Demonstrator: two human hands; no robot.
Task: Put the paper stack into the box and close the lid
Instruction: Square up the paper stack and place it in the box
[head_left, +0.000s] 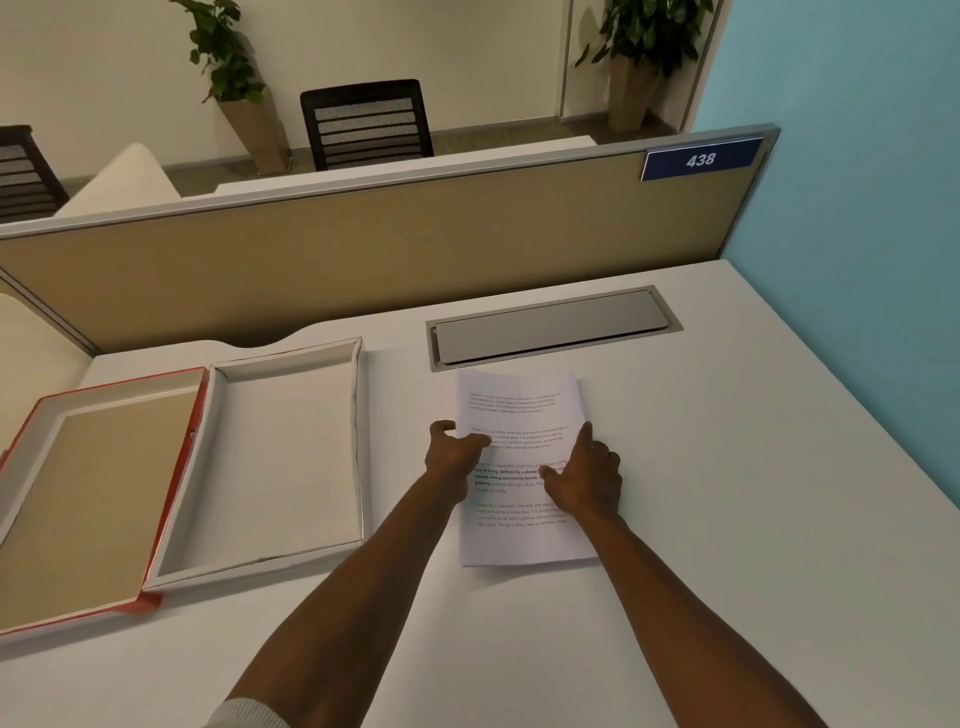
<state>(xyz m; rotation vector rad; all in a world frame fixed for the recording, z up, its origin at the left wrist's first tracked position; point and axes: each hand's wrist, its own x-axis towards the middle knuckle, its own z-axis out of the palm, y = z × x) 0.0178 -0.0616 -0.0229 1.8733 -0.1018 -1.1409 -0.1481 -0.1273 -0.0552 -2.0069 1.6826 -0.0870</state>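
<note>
On the desk, right of the box: the paper stack (519, 467) is lying flat.
Handling: light and floppy, probably sliding loose; gripping both long edges looks best.
Left hand (453, 451): fingers curling, pinching the stack's left edge.
Right hand (587, 480): fingers spreading, pressing on the right edge.
Box (280, 457): sitting open, lid (88, 499) lying at its left.
</note>
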